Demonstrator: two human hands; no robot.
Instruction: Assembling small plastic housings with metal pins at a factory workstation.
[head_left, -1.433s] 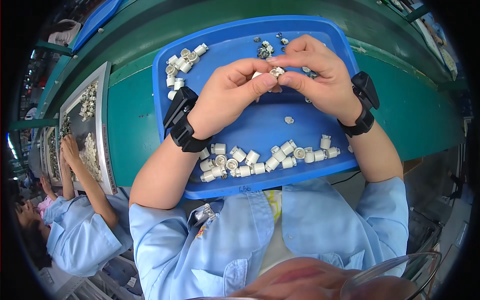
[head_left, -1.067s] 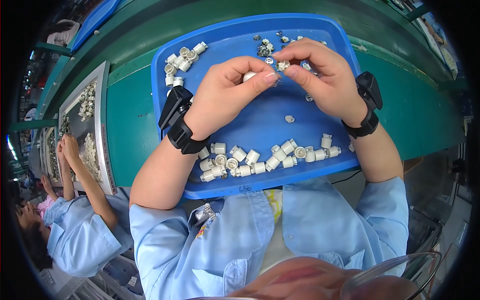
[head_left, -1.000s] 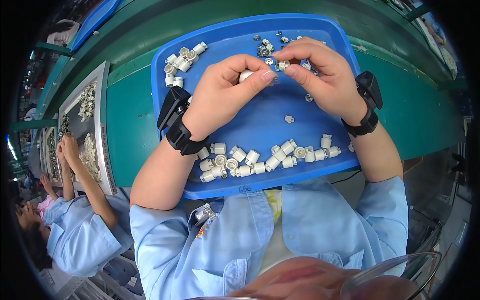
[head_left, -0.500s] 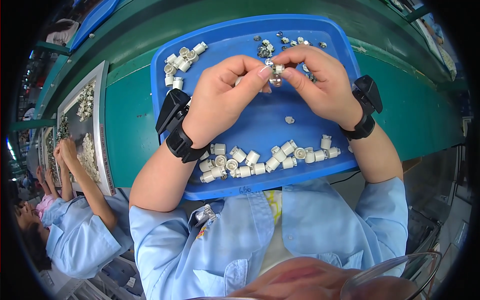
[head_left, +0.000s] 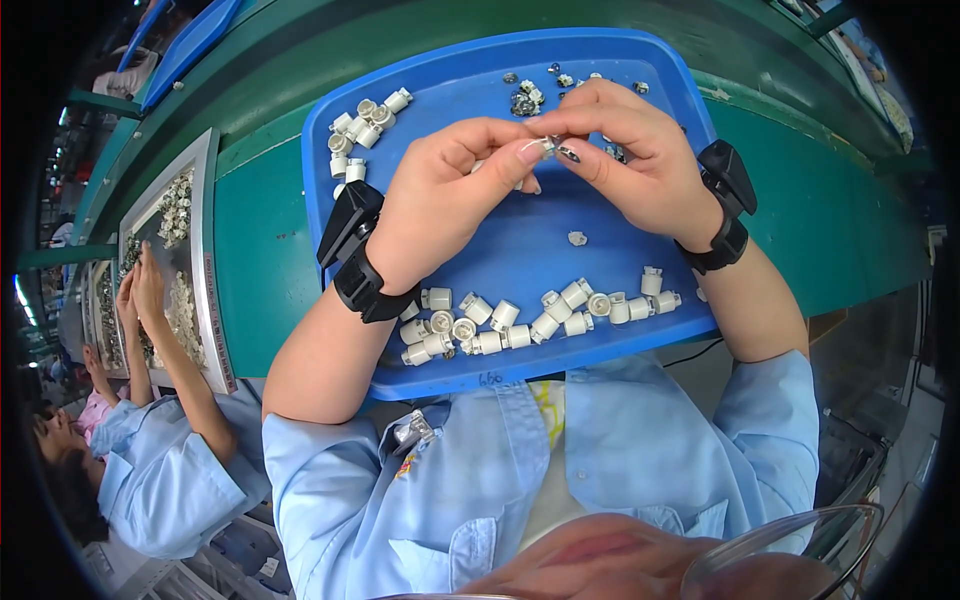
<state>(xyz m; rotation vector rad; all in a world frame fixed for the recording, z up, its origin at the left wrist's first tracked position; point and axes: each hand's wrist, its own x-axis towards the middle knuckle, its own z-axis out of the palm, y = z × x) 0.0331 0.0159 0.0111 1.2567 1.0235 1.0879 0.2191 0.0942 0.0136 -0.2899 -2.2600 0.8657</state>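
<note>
Both hands meet over the upper middle of a blue tray (head_left: 520, 383). My left hand (head_left: 450, 185) is closed, thumb and forefinger pinching a small shiny metal-and-white part (head_left: 547, 147). A bit of white shows under its curled fingers, mostly hidden. My right hand (head_left: 640, 155) pinches a small dark, shiny disc-like piece (head_left: 568, 154) between thumb and fingers, right against the left fingertips. Whether the two pieces are joined I cannot tell. Several white cylindrical sockets (head_left: 505, 316) lie along the tray's near side, and more sockets (head_left: 368, 125) sit at its far left.
Small dark metal and white parts (head_left: 527, 98) lie at the tray's far side. A small white piece (head_left: 577, 238) rests mid-tray. The tray stands on a green bench (head_left: 262, 250). At left, a co-worker's hands (head_left: 145, 285) are over a metal-framed tray (head_left: 213, 270) of small parts.
A dark disc-like piece now shows at my right fingertips, where a white-and-metal piece showed before. My right fingers have closed in toward the left. The co-worker's hands have risen.
</note>
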